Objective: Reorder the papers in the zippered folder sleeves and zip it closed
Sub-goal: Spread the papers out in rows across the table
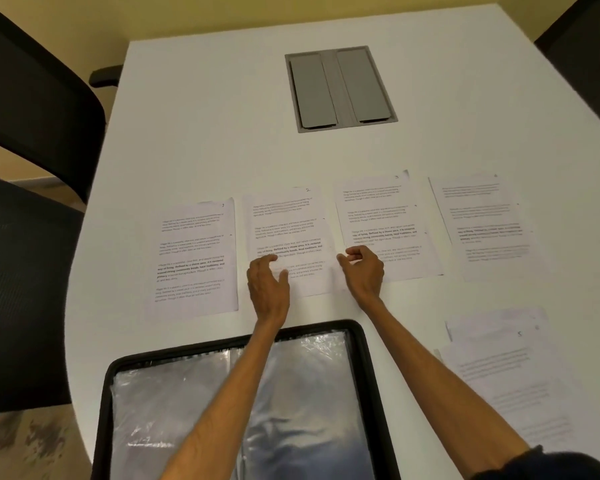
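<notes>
Sheet marked 2 (284, 220) lies flat on the table (222, 133), directly under the left hand (269, 285), whose fingers (267, 259) are spread apart and rest on its lower half. Its long axis runs away from the person. At that sheet's right edge, beside sheet 3 (374, 209), the right hand (362, 268) has curled fingers (359, 251); whether they pinch paper I cannot tell. The open zippered folder (371, 375) lies behind both wrists, toward the person.

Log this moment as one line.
phase: sorting | left hand: resting on sheet 2 | right hand: at its right edge, grip unclear | folder: open
</notes>
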`<state>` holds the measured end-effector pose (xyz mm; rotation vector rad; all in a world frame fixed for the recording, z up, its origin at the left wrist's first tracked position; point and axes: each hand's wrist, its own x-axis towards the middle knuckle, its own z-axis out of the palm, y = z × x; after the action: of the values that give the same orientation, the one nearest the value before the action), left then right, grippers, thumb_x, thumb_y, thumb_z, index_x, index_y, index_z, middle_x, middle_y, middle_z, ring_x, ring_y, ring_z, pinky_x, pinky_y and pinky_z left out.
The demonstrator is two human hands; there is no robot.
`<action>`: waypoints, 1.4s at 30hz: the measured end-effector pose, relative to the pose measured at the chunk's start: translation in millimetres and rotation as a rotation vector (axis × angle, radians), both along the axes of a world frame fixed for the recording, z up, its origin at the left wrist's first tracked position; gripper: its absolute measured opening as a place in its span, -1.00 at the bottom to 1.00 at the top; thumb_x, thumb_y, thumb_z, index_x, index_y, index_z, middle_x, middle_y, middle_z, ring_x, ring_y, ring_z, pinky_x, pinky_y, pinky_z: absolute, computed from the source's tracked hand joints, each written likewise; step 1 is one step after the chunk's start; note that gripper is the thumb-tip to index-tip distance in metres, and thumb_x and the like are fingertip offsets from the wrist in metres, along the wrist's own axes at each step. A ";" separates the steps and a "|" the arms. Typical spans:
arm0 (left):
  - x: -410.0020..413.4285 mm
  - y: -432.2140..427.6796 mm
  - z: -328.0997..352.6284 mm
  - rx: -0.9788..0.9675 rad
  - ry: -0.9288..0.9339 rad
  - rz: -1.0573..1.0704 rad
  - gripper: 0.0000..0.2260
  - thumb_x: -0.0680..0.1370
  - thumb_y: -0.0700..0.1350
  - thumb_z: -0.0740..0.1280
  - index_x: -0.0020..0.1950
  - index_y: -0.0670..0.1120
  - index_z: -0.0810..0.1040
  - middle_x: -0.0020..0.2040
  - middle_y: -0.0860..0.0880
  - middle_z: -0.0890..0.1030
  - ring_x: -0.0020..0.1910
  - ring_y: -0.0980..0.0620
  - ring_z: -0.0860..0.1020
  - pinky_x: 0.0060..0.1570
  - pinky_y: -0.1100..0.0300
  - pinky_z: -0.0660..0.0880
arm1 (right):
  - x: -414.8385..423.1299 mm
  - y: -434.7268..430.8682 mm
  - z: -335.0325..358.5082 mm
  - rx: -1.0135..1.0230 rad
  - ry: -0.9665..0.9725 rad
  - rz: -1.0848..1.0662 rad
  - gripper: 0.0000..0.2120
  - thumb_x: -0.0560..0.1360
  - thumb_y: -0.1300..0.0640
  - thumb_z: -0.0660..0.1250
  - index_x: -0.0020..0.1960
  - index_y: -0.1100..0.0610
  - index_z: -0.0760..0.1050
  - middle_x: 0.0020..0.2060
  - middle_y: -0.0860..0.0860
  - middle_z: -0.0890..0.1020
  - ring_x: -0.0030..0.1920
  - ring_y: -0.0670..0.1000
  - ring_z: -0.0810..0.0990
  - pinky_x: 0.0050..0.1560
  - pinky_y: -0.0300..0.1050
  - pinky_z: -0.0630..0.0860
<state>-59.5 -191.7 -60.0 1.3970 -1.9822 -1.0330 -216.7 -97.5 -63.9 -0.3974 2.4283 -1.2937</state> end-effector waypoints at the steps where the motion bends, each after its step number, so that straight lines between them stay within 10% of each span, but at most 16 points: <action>1: 0.9 12.2 2.2 0.012 0.020 -0.012 -0.70 0.53 -0.24 0.40 0.26 -0.10 0.50 0.22 -0.06 0.50 0.22 -0.04 0.46 0.27 0.05 0.43 | 4.9 9.1 3.4 -0.010 -0.019 -0.013 -0.78 0.46 0.08 0.47 0.04 0.15 0.58 -0.13 -0.01 0.64 -0.14 -0.06 0.60 -0.08 -0.26 0.48; 20: -15.6 247.7 42.2 0.277 0.055 -0.185 -0.82 0.54 -0.16 0.39 0.14 -0.13 0.56 -0.12 -0.01 0.59 -0.19 0.13 0.57 -0.19 0.25 0.51 | 3.3 266.4 39.9 0.014 -0.047 -0.300 -0.80 0.48 0.05 0.45 0.04 0.12 0.59 -0.08 -0.01 0.66 -0.10 -0.04 0.59 -0.02 -0.14 0.53; 32: -54.2 364.9 32.3 0.522 -0.208 -0.113 -0.46 0.47 0.01 0.50 0.33 -0.22 0.46 0.22 -0.19 0.58 0.21 -0.14 0.54 0.18 0.08 0.44 | -48.8 408.4 14.1 0.266 -0.066 -0.166 -0.53 0.43 -0.02 0.51 0.26 0.12 0.48 0.22 0.11 0.53 0.26 0.15 0.47 0.25 0.11 0.41; 42: -79.9 410.8 21.5 0.516 -0.263 -0.032 -0.60 0.45 -0.08 0.52 0.18 -0.21 0.49 0.15 -0.15 0.62 0.10 -0.14 0.59 -0.10 0.19 0.42 | -65.8 452.6 1.1 0.596 0.037 0.104 -0.32 0.40 -0.09 0.50 0.41 0.09 0.35 0.33 0.10 0.37 0.35 0.13 0.30 0.24 0.07 0.34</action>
<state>-139.4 219.1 -38.5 1.8531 -2.0048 -1.5189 -282.5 355.2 -62.8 -0.3701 2.6275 -0.4788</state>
